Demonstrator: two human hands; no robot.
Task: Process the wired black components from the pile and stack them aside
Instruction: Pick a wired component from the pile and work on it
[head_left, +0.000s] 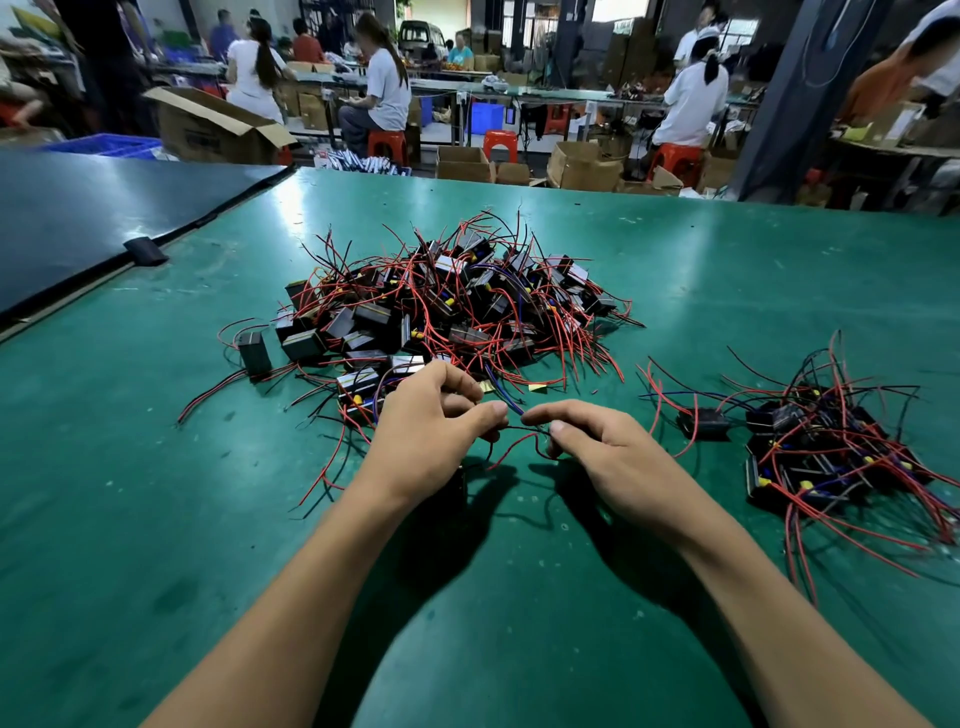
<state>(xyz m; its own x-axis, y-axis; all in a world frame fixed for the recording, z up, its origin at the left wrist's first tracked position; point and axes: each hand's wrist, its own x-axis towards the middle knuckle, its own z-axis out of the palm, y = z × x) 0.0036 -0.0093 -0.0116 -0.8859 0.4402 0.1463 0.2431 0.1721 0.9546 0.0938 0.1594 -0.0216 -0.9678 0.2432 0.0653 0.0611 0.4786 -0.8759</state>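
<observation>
I see my left hand (434, 421) and right hand (597, 441) each pinching thin wires (519, 441) above the green table (156, 519), with the pile (457, 306) ahead and the stack (826, 447) to the right. No writing is legible.

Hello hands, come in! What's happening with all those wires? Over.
Left hand and right hand pinching one component's wires. Big pile waiting behind. Done stack at right. Nothing blocking.

Green desk (156, 519), big pile of wired black components (457, 306) at centre, smaller stack (826, 457) at right, dark panel (104, 208) upper left
</observation>
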